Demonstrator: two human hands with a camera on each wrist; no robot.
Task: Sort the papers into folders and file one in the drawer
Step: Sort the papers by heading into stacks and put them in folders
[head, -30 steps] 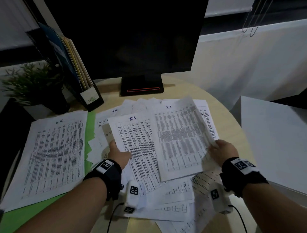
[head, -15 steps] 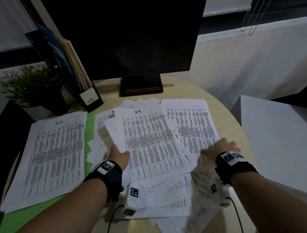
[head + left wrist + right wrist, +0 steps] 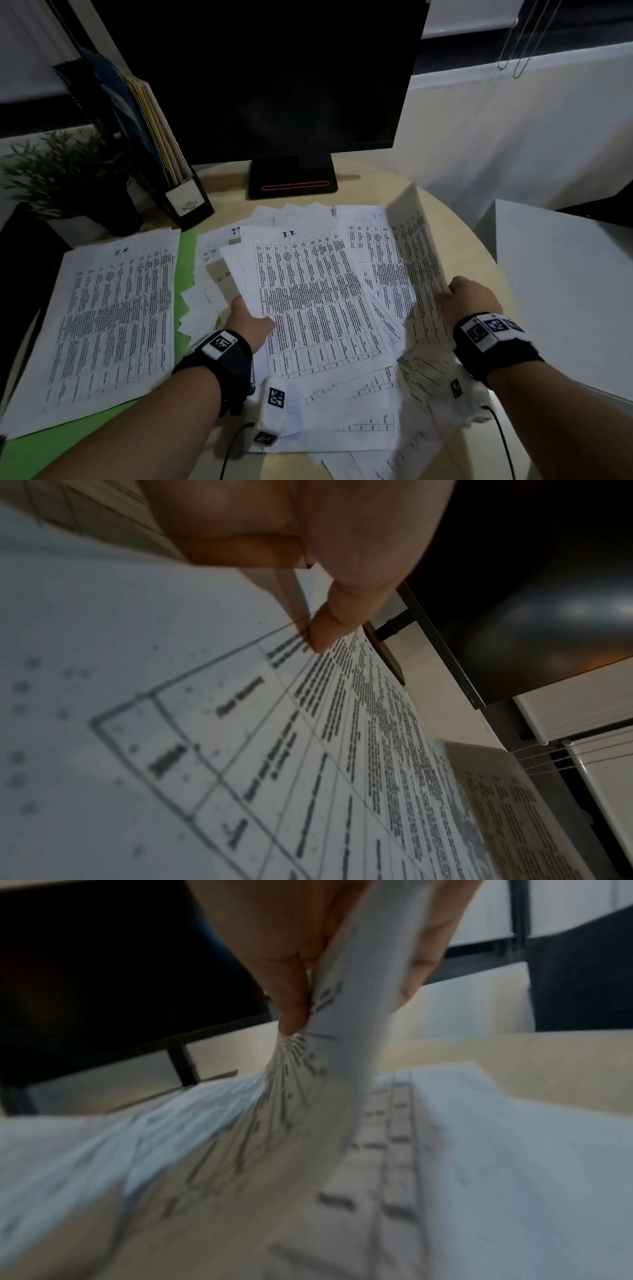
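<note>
Loose printed sheets lie fanned over the round table (image 3: 459,236). My left hand (image 3: 249,322) pinches the left edge of the "IT" sheet (image 3: 308,294), thumb on top; the left wrist view shows the thumb (image 3: 322,631) on the print. My right hand (image 3: 462,301) pinches a sheet (image 3: 416,260) by its right edge and holds it tilted up on edge; in the blurred right wrist view the paper (image 3: 363,969) runs between thumb and fingers. At the left a stack headed "HR" (image 3: 109,322) lies on an open green folder (image 3: 186,260).
A dark monitor (image 3: 260,78) on a black stand (image 3: 293,180) sits at the table's back. A file holder (image 3: 186,205) with upright folders and a potted plant (image 3: 65,171) stand at back left. A white cabinet top (image 3: 565,298) lies to the right.
My right hand set its earlier sheet down flat, then gripped a sheet at the right edge and tilted it up. The left hand stayed on the "IT" sheet.
</note>
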